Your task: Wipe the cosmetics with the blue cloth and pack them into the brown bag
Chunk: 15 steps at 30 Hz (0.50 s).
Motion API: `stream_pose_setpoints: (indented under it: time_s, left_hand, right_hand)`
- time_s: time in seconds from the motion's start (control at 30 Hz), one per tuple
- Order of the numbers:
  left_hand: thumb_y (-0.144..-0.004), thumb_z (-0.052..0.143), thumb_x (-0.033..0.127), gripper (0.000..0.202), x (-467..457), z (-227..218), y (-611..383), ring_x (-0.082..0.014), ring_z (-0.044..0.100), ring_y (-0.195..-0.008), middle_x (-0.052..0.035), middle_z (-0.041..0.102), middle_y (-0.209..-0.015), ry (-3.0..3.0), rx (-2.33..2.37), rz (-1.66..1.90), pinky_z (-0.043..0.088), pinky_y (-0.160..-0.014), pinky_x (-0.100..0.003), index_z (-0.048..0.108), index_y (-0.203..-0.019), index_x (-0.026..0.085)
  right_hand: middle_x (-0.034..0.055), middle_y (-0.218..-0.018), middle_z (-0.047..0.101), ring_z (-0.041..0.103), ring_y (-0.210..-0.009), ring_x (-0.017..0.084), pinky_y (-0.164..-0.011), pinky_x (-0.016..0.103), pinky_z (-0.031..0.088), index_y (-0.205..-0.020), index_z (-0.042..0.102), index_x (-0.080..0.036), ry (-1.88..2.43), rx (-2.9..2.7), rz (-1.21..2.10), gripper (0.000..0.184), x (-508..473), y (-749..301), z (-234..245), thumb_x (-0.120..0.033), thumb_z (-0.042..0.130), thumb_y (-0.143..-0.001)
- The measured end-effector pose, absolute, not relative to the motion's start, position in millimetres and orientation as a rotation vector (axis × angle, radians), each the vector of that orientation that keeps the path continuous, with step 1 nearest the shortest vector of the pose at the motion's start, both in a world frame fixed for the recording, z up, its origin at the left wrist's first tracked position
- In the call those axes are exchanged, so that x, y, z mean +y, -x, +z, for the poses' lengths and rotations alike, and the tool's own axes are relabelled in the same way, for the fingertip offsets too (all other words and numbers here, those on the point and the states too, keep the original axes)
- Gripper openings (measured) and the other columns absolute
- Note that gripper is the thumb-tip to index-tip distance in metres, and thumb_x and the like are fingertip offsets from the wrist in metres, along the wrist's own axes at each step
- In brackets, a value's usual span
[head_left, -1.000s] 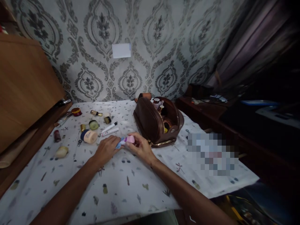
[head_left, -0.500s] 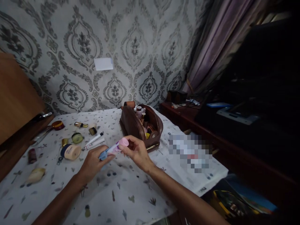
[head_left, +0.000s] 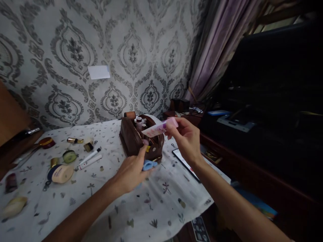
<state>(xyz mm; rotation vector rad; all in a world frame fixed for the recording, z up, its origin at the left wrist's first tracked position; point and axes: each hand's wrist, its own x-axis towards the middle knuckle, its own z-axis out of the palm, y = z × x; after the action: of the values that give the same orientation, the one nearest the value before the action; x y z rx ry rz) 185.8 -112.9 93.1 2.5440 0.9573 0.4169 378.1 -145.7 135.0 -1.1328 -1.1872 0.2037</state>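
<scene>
My right hand (head_left: 188, 139) grips a white and pink cosmetic tube (head_left: 154, 129) by its pink cap end, tilted over the open brown makeup bag (head_left: 129, 134). Closed around a light blue cloth (head_left: 149, 165), my left hand (head_left: 128, 173) is at the near side of the bag, its index finger stretched toward the bag's opening. Inside the bag stand several small bottles (head_left: 139, 122), and something yellow shows near its front edge. The tube partly covers the opening.
On the patterned cloth at left lie a beige bottle (head_left: 63, 173), a green jar (head_left: 69, 156), white pens (head_left: 90, 158) and other cosmetics. A phone (head_left: 183, 162) lies under my right forearm. A dark red desk (head_left: 242, 168) stands at right.
My right hand has carried the tube away from the left hand, to the right and over the bag. My left hand, keeping the blue cloth, has moved right to the bag's near side.
</scene>
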Motion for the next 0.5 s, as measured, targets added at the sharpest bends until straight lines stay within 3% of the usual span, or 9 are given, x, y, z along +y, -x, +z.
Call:
stream_pose_setpoints:
  time_s: [0.17, 0.27, 0.37, 0.5]
  left_hand:
    - [-0.090, 0.057, 0.036, 0.054, -117, 91, -207, -0.0281, 0.071, -0.087, -0.0109, 0.074, -0.093, -2.617, 1.046, 0.129, 0.049, -0.067, -0.030, 0.045, -0.138, 0.015]
    - [-0.087, 0.059, 0.026, 0.060, -121, 78, -204, -0.0285, 0.072, -0.089, -0.0100, 0.075, -0.095, -2.712, 1.035, 0.073, 0.051, -0.073, -0.033, 0.040, -0.143, 0.019]
    - [-0.082, 0.061, 0.017, 0.073, -123, 65, -202, -0.0306, 0.071, -0.092, -0.0124, 0.074, -0.100, -2.756, 1.015, 0.050, 0.053, -0.075, -0.038, 0.032, -0.149, 0.018]
    - [-0.081, 0.060, 0.015, 0.072, -122, 59, -203, -0.0305, 0.070, -0.095, -0.0135, 0.073, -0.105, -2.730, 1.002, 0.023, 0.054, -0.078, -0.041, 0.033, -0.148, 0.018]
  right_hand:
    - [0.0038, -0.084, 0.066, 0.059, -0.067, 0.015, -0.057, 0.027, 0.049, -0.111, 0.063, -0.017, 1.256, -1.375, 0.152, 0.043, -139, -394, 127, -0.049, 0.067, -0.084]
    - [0.0019, -0.080, 0.064, 0.060, -0.066, 0.015, -0.057, 0.027, 0.048, -0.119, 0.057, -0.018, 1.312, -1.489, 0.133, 0.044, -137, -401, 127, -0.046, 0.064, -0.086]
    - [0.0007, -0.079, 0.063, 0.060, -0.068, 0.015, -0.058, 0.026, 0.046, -0.112, 0.056, -0.020, 1.346, -1.558, 0.090, 0.036, -136, -406, 131, -0.043, 0.064, -0.086]
    - [-0.0009, -0.076, 0.062, 0.056, -0.064, 0.013, -0.058, 0.025, 0.042, -0.100, 0.057, -0.021, 1.402, -1.654, 0.036, 0.023, -136, -409, 133, -0.038, 0.063, -0.087]
